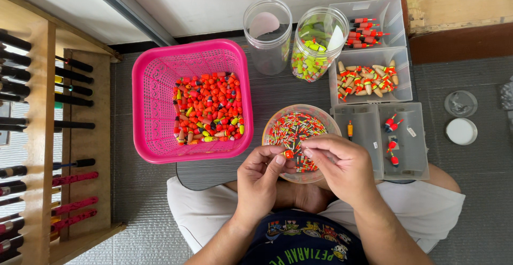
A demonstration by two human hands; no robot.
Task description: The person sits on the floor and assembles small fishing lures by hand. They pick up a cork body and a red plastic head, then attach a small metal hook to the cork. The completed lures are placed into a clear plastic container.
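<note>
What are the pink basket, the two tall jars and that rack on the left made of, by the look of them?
Pink basket: moulded plastic, likely, given its perforated lattice walls and uniform bright colour. Jars: clear plastic or glass, see-through with glossy rims; the look leaves it open. Rack: wood, pale with visible grain, seemingly unpainted.

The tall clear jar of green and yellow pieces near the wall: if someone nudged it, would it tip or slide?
The tall clear jar is about half full, so it probably feels light. It looks taller than it is wide, so a push near the rim might tip it. It has no lid, so the pieces would likely spill toward the empty jar beside it or the pink basket.
</note>
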